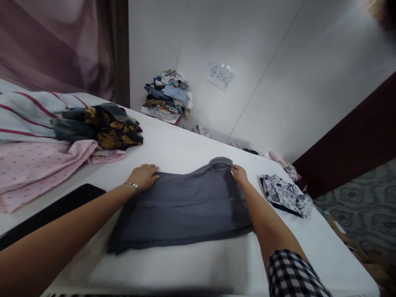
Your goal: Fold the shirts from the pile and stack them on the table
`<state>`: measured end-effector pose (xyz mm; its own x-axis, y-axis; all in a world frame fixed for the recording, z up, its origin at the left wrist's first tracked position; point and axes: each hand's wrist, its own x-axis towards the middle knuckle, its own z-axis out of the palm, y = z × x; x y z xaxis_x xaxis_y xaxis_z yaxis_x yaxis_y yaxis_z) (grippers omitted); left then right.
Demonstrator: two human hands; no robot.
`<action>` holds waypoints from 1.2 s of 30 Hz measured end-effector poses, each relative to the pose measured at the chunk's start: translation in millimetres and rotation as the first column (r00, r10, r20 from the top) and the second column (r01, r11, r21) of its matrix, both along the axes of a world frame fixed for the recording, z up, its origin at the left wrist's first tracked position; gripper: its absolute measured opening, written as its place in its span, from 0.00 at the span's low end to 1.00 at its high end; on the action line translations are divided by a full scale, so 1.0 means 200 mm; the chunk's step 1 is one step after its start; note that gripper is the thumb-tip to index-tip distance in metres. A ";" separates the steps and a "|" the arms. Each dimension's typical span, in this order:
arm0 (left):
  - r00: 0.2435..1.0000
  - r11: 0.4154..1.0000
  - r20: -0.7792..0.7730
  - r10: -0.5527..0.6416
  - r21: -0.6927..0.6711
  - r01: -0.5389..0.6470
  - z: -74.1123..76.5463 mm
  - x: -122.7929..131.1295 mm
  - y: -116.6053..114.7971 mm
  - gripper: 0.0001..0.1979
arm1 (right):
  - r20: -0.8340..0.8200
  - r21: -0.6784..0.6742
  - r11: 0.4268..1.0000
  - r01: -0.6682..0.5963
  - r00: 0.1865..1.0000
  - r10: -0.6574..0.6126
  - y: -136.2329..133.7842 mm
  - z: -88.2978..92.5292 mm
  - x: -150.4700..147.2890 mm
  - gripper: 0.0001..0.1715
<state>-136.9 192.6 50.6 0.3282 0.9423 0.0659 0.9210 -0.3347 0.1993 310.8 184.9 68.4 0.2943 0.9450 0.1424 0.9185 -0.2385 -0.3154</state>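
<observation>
A dark grey shirt [188,206] lies spread in a long folded shape on the white table [185,150]. Its collar [221,163] stands up a little at the far right corner. My right hand [240,175] pinches the cloth edge beside that collar, fingers closed on it. At the shirt's far left corner rests my left hand [142,176], fingers stretched out over the edge and lying on the cloth. A silver bracelet or watch [132,184] circles my left wrist.
To the left lie a pink dotted garment [46,169], a black-and-gold patterned one [119,128], a red-striped white cloth [27,111] and a black item [62,206]. A black-and-white printed garment [286,194] sits at right. Beyond the table stands a clothes pile [170,95].
</observation>
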 end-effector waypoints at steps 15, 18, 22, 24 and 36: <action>0.985 0.993 0.160 0.063 0.088 -0.078 -0.08 -0.02 0.04 0.10 | -0.075 -0.040 0.984 0.173 0.982 -0.175 0.35 -0.07 0.01 0.18; 0.987 0.993 0.147 0.067 0.084 -0.080 -0.07 -0.02 0.04 0.09 | -0.083 0.068 0.978 0.198 0.978 -0.192 0.34 -0.03 0.01 0.17; 0.988 0.990 0.126 0.090 0.095 -0.103 -0.06 -0.02 0.03 0.09 | -0.084 0.276 0.945 0.175 0.984 -0.158 0.32 0.16 0.00 0.21; 0.987 0.987 0.116 0.113 0.102 -0.125 -0.05 -0.01 0.02 0.10 | -0.079 0.357 0.923 0.146 0.989 -0.126 0.27 0.26 0.00 0.21; 0.996 0.987 0.084 0.040 0.150 -0.052 0.06 -0.04 -0.07 0.18 | 0.033 0.498 0.840 -0.214 0.973 0.228 -0.48 0.32 0.11 0.19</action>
